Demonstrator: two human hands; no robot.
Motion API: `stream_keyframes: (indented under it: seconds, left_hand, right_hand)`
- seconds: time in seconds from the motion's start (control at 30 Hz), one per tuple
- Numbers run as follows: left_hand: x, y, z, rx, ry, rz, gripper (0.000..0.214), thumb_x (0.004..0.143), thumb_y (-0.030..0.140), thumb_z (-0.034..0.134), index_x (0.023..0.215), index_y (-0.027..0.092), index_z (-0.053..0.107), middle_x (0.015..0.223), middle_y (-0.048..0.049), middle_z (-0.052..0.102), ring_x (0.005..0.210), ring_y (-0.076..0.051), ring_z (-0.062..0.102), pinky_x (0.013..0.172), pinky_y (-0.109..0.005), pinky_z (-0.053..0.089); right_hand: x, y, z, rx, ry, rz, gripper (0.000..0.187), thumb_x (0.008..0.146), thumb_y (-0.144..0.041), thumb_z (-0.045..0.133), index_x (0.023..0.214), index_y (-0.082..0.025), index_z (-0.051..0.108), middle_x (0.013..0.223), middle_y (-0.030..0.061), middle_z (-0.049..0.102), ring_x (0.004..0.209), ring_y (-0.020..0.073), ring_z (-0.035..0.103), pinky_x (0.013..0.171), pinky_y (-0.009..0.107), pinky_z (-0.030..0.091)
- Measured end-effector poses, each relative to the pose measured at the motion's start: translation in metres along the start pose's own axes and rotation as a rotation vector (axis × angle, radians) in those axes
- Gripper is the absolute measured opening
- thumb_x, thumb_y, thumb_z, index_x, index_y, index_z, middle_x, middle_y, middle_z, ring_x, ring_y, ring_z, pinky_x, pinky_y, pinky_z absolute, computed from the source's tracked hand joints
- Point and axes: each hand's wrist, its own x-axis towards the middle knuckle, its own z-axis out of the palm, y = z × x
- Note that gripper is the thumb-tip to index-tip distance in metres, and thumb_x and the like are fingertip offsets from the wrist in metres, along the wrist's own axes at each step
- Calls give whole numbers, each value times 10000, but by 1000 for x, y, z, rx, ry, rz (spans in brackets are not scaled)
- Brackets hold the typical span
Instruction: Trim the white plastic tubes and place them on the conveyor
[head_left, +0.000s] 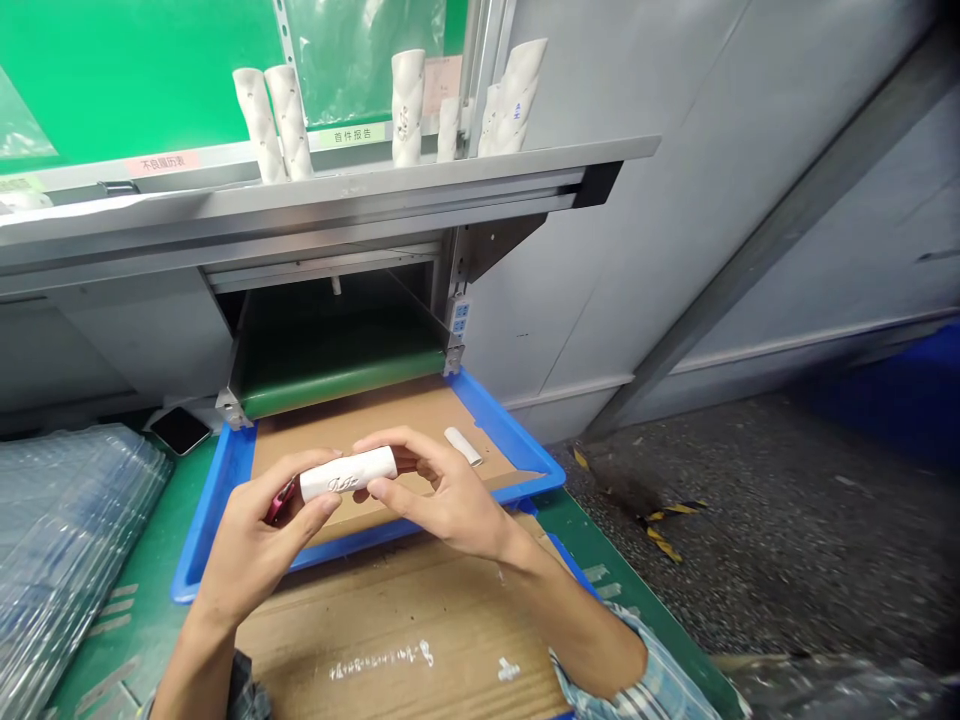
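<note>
A white cylindrical tube (pixel 349 472) with a script logo lies sideways between both hands over a blue tray. My left hand (pixel 251 555) grips its left end, where a bit of pink or red shows. My right hand (pixel 439 490) pinches the right end with thumb and fingers. A second small white piece (pixel 463 445) lies on the cardboard inside the blue tray (pixel 517 435).
Cardboard (pixel 390 640) lines the tray and the bench in front. A green conveyor belt (pixel 337 380) ends just behind the tray. Several white tubes (pixel 409 105) stand on the shelf above. Clear plastic trays (pixel 67 540) are stacked at left. A phone (pixel 180 430) lies nearby.
</note>
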Motion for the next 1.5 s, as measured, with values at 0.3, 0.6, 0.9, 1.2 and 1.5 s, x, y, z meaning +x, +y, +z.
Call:
stream_keyframes:
  seconds: [0.3, 0.6, 0.9, 1.2, 1.5]
  left_hand:
    - [-1, -1, 1, -7, -14, -25, 263, 973, 444, 737, 1152, 255, 776, 697, 40, 657, 532, -97, 501, 497, -207, 393]
    - [1, -6, 3, 18, 29, 18, 319, 968, 430, 751, 1240, 264, 772, 976, -30, 768, 611, -117, 526, 558, -234, 432]
    - [1, -5, 3, 29, 21, 22, 320, 978, 420, 733, 1241, 239, 761, 998, -38, 762, 607, -110, 492, 557, -239, 408]
    - [1, -2, 1, -2, 2, -64, 342, 957, 454, 748, 1234, 254, 762, 975, -25, 761, 607, -114, 509, 546, -231, 418]
    - [-1, -8, 0, 2, 11, -13, 352, 959, 418, 759, 1269, 252, 756, 936, -23, 726, 617, -113, 496, 569, -238, 422]
  right_hand:
    - [1, -2, 1, -7, 0, 10, 304, 989, -312, 748, 1275, -224, 691, 1094, 38, 797, 903, 176, 797, 933, 364, 625]
    - [1, 2, 3, 72, 56, 57, 378, 954, -254, 774, 1316, -251, 664, 1135, 26, 770, 993, 155, 769, 978, 329, 606]
    - [2, 5, 2, 90, 48, 35, 330, 968, -314, 783, 1274, -243, 681, 1143, 31, 755, 1077, 175, 747, 1011, 343, 600]
    - [3, 2, 2, 13, 76, -32, 380, 947, -278, 807, 1306, -259, 685, 1292, 54, 749, 1185, 202, 731, 1095, 385, 580]
    - [3, 4, 1, 60, 70, 33, 439, 936, -303, 827, 1345, -250, 677, 1308, 66, 766, 1157, 199, 758, 1076, 381, 600]
